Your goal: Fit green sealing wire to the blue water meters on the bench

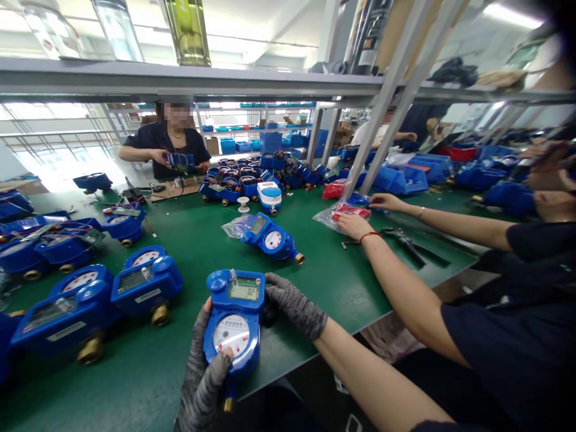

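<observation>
I hold a blue water meter (236,321) with a small LCD screen and a round dial at the near edge of the green table (189,240). My left hand (204,375), in a grey knit glove, grips its lower left side, with the thumb on the dial face. My right hand (292,303), also gloved, wraps round the meter's right side near the screen. The meter's brass fitting points down toward me.
Several blue meters (146,285) lie to my left, another meter (270,240) lies mid-table. A co-worker's bare hands (355,225) on my right touch a plastic bag of red parts (348,211); pliers (407,240) lie beside them. A person (166,147) sits opposite holding a meter.
</observation>
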Demonstrator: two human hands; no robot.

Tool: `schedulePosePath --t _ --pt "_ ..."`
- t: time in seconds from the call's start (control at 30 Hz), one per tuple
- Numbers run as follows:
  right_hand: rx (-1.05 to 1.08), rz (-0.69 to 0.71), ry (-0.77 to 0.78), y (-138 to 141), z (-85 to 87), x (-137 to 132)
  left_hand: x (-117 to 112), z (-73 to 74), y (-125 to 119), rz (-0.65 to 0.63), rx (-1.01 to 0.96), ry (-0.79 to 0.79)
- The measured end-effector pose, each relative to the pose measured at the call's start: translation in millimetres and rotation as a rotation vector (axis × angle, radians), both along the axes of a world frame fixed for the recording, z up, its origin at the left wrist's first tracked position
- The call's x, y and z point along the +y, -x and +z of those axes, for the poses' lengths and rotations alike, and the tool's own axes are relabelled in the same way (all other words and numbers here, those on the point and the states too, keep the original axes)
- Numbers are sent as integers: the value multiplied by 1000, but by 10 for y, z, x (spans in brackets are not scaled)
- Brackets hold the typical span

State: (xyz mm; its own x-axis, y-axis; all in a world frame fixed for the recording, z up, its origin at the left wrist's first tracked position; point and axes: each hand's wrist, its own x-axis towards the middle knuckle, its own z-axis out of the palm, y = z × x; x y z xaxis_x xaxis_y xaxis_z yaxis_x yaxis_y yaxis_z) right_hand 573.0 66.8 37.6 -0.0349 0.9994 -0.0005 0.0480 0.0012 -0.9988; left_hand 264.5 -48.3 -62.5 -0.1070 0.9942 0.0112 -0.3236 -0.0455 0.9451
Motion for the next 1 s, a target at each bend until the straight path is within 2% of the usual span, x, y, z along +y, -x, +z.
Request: schedulePosePath --t 0.07,0.13,0.2,0.27,0.3,0.37,0.4,0.5,0.6,0.7,0.83,0.93,1.0 --pt "19 -11 26 304 -91 -189 -9 87 90 -29 11 64" --pt "34 17 70 805 -380 -502 -37 168 228 1 123 141" --pt "64 39 133 1264 -740 -820 -84 211 388 98 357 164" --pt "242 164 237 1491 -1008 -1001 -138 202 533 207 617 82" --pt "259 293 269 1506 -1076 -1007 -162 181 593 242 735 16" --pt "175 472 245 1414 -1091 -837 -194 126 674 272 967 -144" --pt "57 499 184 1352 -1061 -676 -201 101 696 280 1092 -240" --pt "-486 171 -167 1310 -960 -85 -183 70 697 294 1406 -457" --pt "-642 75 -300 1491 -926 325 -134 91 683 319 1553 -481" --pt "-675 72 -362 1666 -944 449 -81 88 738 288 1628 -530" --pt "-742 65 -400 1743 -1020 468 10 87 901 217 1626 -707" --pt "-820 71 -386 1742 -1126 489 94 170 992 45 1554 -814" --pt "-895 67 -353 1716 -1212 487 127 216 993 -74 1489 -815"
